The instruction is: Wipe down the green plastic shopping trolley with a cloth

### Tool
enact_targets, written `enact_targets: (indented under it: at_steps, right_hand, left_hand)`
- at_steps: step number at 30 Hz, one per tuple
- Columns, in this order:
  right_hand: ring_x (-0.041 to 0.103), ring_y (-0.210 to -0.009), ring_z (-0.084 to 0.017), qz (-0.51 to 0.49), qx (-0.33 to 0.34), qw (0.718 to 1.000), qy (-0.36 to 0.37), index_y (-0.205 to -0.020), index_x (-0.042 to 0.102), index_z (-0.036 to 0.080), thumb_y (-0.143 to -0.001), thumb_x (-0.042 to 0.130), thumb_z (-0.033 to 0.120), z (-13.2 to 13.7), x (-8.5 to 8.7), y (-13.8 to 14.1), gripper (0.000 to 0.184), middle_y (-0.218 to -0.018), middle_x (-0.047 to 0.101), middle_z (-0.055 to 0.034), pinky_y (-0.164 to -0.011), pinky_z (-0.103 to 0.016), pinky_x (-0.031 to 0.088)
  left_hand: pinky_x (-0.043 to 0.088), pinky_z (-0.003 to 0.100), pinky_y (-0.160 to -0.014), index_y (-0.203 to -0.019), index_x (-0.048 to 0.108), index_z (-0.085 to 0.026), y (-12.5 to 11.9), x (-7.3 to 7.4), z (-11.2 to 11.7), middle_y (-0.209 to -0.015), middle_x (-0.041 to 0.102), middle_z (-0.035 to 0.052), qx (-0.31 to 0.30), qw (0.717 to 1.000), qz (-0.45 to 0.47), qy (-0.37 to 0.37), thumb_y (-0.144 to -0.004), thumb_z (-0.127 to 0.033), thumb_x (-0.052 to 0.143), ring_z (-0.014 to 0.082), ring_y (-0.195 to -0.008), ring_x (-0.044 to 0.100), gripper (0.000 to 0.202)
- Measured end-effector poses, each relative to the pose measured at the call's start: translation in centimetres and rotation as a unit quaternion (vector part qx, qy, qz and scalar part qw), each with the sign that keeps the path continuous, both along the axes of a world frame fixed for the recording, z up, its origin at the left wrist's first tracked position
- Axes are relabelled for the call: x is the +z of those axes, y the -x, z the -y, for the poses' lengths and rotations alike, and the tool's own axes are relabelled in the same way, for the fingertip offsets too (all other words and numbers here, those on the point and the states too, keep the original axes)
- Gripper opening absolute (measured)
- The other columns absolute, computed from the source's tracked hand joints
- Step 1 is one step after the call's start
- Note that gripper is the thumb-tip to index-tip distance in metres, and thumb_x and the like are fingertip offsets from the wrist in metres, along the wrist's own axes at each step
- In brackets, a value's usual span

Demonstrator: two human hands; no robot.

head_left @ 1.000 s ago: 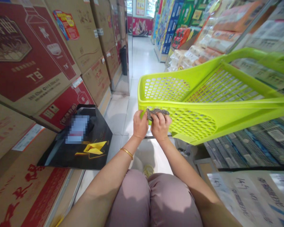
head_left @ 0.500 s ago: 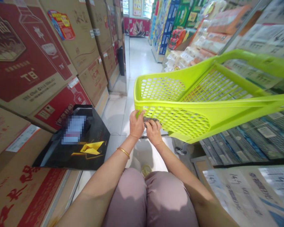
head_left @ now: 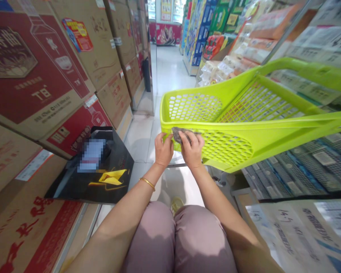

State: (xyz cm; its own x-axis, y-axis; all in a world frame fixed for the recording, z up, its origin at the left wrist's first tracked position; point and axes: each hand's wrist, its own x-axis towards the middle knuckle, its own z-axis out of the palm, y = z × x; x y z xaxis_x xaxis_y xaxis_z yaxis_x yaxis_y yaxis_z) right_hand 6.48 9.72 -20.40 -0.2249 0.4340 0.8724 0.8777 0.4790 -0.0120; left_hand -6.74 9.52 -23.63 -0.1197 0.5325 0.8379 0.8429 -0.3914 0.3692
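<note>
A lime-green plastic shopping cart basket (head_left: 244, 121) tilts in front of me, its mesh side facing me. My right hand (head_left: 191, 148) is closed on a grey rag (head_left: 179, 134) and presses it against the basket's near wall just under the rim. Beside it, my left hand (head_left: 163, 148) curls its fingers over the near corner of the basket's rim. A gold bangle sits on my left wrist. My knees in mauve trousers fill the bottom of the view.
Stacked cardboard cartons (head_left: 45, 76) line the left side, with a black gift bag (head_left: 96, 167) leaning against them. Shelves of packaged goods (head_left: 230, 45) run along the right. A tiled aisle (head_left: 167, 72) stretches ahead. Paper price sheets (head_left: 301, 231) lie at lower right.
My right hand has rubbed the rag down the basket's wall and back up near the rim. My left hand stayed on the corner.
</note>
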Motion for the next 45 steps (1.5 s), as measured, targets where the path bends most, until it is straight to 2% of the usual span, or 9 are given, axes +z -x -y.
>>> enact_targets:
  at_steps: [5,14,19,22,28,31,36,41,45]
  right_hand:
    - [0.044,-0.094,-0.018,-0.005,0.004,1.0,0.009,-0.106,0.068,0.033,-0.09,0.049,0.023,-0.1,-3.7,0.6,0.027,-0.102,0.063,-0.0059,-0.089,-0.034,0.033]
    - [0.043,-0.095,-0.018,0.02,-0.01,1.0,-0.012,-0.1,0.069,0.028,-0.087,0.051,0.02,0.4,-5.4,0.9,0.023,-0.101,0.063,-0.0064,-0.085,-0.032,0.033]
    - [0.043,-0.094,-0.018,0.042,0.01,0.998,0.046,-0.1,0.068,0.027,-0.087,0.05,0.018,1.2,-6.7,0.4,0.023,-0.101,0.063,-0.0066,-0.086,-0.031,0.035]
    - [0.043,-0.097,-0.018,0.021,0.026,0.998,0.054,-0.1,0.068,0.026,-0.088,0.048,0.015,1.5,-5.7,0.3,0.026,-0.102,0.062,-0.0071,-0.09,-0.032,0.036]
    - [0.045,-0.101,-0.019,-0.078,-0.003,0.997,-0.019,-0.1,0.067,0.024,-0.089,0.046,0.018,1.1,0.3,0.6,0.024,-0.104,0.056,-0.0081,-0.095,-0.037,0.037]
    - [0.045,-0.101,-0.019,-0.079,-0.007,0.996,-0.049,-0.1,0.067,0.024,-0.089,0.049,0.021,0.6,1.8,1.0,0.021,-0.104,0.055,-0.0084,-0.095,-0.036,0.039]
    - [0.043,-0.099,-0.019,-0.027,-0.004,0.999,-0.041,-0.097,0.068,0.027,-0.087,0.047,0.018,0.4,-1.1,1.2,0.025,-0.102,0.058,-0.0075,-0.094,-0.035,0.037]
    - [0.042,-0.099,-0.02,0.012,0.027,0.999,0.043,-0.099,0.068,0.026,-0.086,0.046,0.018,1.1,-4.9,0.7,0.026,-0.105,0.06,-0.0075,-0.092,-0.035,0.035]
    - [0.041,-0.097,-0.02,0.037,0.054,0.995,0.075,-0.096,0.068,0.025,-0.084,0.048,0.015,1.7,-5.4,0.1,0.026,-0.102,0.061,-0.007,-0.088,-0.034,0.036]
  left_hand:
    - [0.042,0.039,-0.096,-0.112,0.056,-0.022,0.0,-0.1,-0.1,-0.11,0.05,0.0092,-0.011,1.0,0.013,0.007,-0.088,-0.024,0.048,0.0228,-0.108,0.048,0.026]
    - [0.041,0.039,-0.097,-0.114,0.058,-0.022,-0.2,-0.2,-0.1,-0.111,0.05,0.0089,-0.005,0.999,0.029,0.023,-0.089,-0.023,0.045,0.0222,-0.11,0.048,0.027]
    - [0.042,0.039,-0.096,-0.112,0.059,-0.021,-0.5,-0.2,-0.1,-0.11,0.053,0.0099,0.003,0.998,0.039,0.039,-0.09,-0.021,0.041,0.0226,-0.109,0.049,0.029]
    - [0.042,0.039,-0.095,-0.111,0.059,-0.02,-0.7,-0.2,-0.1,-0.11,0.053,0.0105,0.011,0.999,0.038,0.034,-0.09,-0.022,0.041,0.0228,-0.109,0.049,0.028]
    - [0.043,0.04,-0.095,-0.112,0.058,-0.019,-0.6,-0.4,-0.1,-0.109,0.053,0.0108,0.006,0.999,0.027,0.031,-0.089,-0.02,0.04,0.0231,-0.108,0.049,0.029]
    - [0.043,0.039,-0.094,-0.112,0.058,-0.019,-0.4,-0.5,-0.2,-0.108,0.053,0.0104,0.007,0.999,0.023,0.029,-0.089,-0.019,0.04,0.0226,-0.107,0.049,0.029]
    - [0.043,0.04,-0.095,-0.109,0.058,-0.019,-0.2,-0.5,-0.1,-0.11,0.053,0.0109,0.004,0.999,0.027,0.046,-0.088,-0.022,0.042,0.0233,-0.107,0.049,0.026]
    - [0.043,0.038,-0.095,-0.112,0.058,-0.021,-0.2,-0.3,-0.1,-0.11,0.053,0.01,0.008,0.999,0.024,0.031,-0.088,-0.024,0.045,0.0227,-0.108,0.048,0.028]
    - [0.045,0.037,-0.092,-0.112,0.06,-0.021,-0.3,-0.3,-0.2,-0.108,0.053,0.0099,0.028,0.999,0.02,0.015,-0.089,-0.021,0.042,0.022,-0.106,0.049,0.029]
